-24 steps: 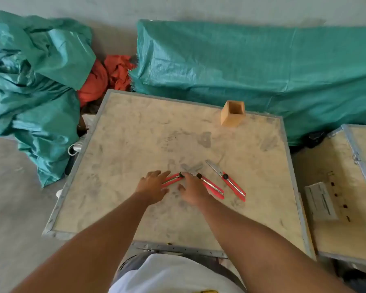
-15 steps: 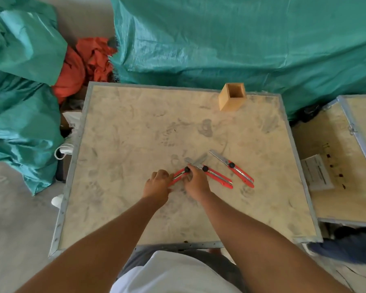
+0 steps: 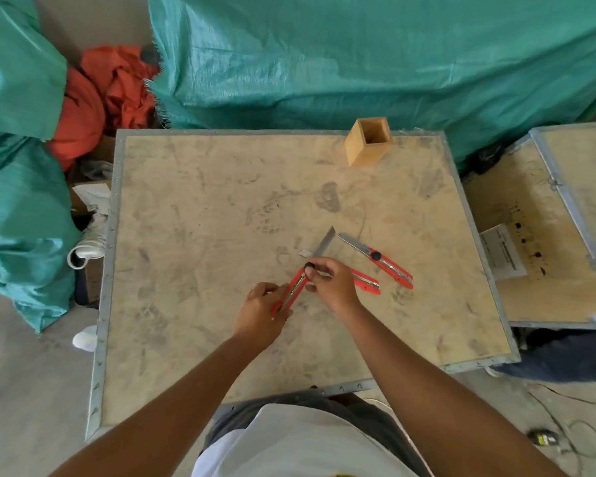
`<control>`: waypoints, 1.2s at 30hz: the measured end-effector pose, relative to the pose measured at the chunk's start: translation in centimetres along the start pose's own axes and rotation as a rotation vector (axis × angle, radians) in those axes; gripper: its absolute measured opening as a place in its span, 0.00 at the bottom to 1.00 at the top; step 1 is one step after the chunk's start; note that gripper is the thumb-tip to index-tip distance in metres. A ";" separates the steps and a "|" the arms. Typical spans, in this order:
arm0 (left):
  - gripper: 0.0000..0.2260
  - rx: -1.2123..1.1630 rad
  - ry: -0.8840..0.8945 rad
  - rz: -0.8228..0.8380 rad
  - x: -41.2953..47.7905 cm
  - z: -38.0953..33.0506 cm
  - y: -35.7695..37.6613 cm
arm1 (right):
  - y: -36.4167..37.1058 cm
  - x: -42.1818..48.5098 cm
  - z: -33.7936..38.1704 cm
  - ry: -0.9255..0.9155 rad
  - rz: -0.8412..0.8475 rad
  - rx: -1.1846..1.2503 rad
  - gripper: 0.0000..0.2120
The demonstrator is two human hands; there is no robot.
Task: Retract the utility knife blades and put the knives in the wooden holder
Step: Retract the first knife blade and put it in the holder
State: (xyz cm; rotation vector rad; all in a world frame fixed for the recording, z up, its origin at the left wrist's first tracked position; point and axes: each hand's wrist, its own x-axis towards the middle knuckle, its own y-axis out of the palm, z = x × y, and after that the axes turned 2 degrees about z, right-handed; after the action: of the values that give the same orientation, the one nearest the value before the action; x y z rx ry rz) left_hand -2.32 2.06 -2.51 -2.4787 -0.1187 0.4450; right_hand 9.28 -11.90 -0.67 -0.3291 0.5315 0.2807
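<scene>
Fingers point(image 3: 319, 270) of our right hand point(image 3: 334, 287) pinch the black slider of a red knife point(image 3: 298, 287), while our left hand point(image 3: 260, 313) closes around its handle end. We hold this knife just above the desk point(image 3: 193, 235), its blade point(image 3: 324, 244) extended and pointing away to the right. A second knife point(image 3: 367, 282) lies partly under our right hand, and a third point(image 3: 381, 261) lies just beyond it, blade out. At the desk's far edge stands the holder point(image 3: 367, 142), upright, well apart from the knives. Green tarps point(image 3: 358, 53) lie behind.
</scene>
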 end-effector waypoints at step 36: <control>0.21 -0.804 0.013 -0.099 -0.6 -21.3 1.9 | -20.1 -2.6 11.6 -0.559 0.536 -0.449 0.11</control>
State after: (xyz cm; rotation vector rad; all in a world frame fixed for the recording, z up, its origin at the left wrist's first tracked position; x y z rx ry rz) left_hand 4.33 -11.43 12.69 -3.2361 -0.4963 0.3852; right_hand 19.21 -26.28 14.86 -0.5167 -0.0165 0.9873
